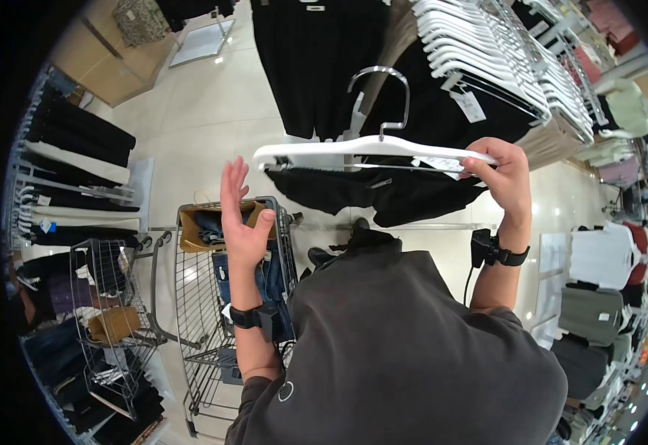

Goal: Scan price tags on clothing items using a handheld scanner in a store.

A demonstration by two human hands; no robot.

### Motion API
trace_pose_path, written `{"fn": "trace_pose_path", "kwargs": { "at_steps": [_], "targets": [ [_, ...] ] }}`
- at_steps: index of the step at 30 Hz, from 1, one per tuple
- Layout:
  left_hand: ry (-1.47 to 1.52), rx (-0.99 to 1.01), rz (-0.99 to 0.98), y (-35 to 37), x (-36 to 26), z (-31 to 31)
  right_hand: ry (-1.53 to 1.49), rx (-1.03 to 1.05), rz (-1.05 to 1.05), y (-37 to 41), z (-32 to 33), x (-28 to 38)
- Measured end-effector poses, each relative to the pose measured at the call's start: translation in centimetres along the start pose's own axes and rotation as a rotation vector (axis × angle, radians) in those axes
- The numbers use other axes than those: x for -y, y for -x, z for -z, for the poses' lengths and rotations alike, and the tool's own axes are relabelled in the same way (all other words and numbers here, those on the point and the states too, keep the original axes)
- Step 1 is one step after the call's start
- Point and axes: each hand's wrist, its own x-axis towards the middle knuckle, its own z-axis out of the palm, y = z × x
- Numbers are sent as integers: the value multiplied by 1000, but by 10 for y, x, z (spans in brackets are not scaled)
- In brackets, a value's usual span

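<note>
Head view: white hanger [354, 150] held up level in front of the chest, with a black garment [383, 194] draped under it. Hanger looks light and stiff, smooth plastic with a metal hook. Garment looks soft and floppy and could slide off. Best hold is probably the neck under the hook, or an arm end. Right hand [503, 176] is closed round the hanger's right end, fingers curled over the bar. Left hand [241, 216] is open with fingers spread, touching nothing, near the hanger's left end and above a wire cart [194, 311] of folded jeans. Rack [502, 59] of white hangers behind.
</note>
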Motion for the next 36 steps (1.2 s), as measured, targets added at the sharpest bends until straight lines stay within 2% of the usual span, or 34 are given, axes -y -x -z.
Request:
{"fn": "trace_pose_path", "kwargs": {
  "at_steps": [2, 5, 6, 9, 12, 15, 19, 21, 24, 27, 28, 31, 32, 33, 35, 36],
  "targets": [
    [61, 43, -23, -3, -14, -9, -27, 7, 17, 12, 6, 4],
    [230, 76, 117, 4, -21, -14, -51, 10, 42, 29, 24, 1],
    [279, 102, 106, 4, -28, -16, -33, 30, 57, 34, 31, -1],
    [174, 352, 44, 6, -32, -22, -7, 71, 97, 51, 49, -9],
    [395, 292, 69, 18, -53, -56, -57, 63, 104, 65, 61, -21],
    [410, 226, 123, 34, -66, -73, -99, 46, 47, 83, 76, -38],
    [371, 44, 125, 54, -91, -102, -89, 56, 13, 100, 97, -62],
    [326, 27, 71, 62, -102, -112, -58, 49, 25, 107, 106, -74],
    [235, 30, 7, 70, -123, -120, -232, 104, 94, 114, 114, -96],
    [220, 19, 9, 74, -135, -124, -529, 46, 188, 117, 112, -113],
    [216, -2, -9, 73, -136, -125, -514, 95, 141, 121, 117, -121],
    [224, -54, -21, 67, -139, -119, -542, 60, 149, 135, 119, -143],
    [233, -66, -47, 64, -141, -116, -586, 120, 135, 139, 117, -143],
    [243, -82, -70, 60, -144, -114, -635, 76, 118, 142, 111, -149],
    [254, -133, -65, 53, -150, -111, -660, 132, -4, 150, 102, -161],
    [259, -166, -60, 50, -153, -109, -655, 138, -128, 154, 98, -160]
  ]
}}
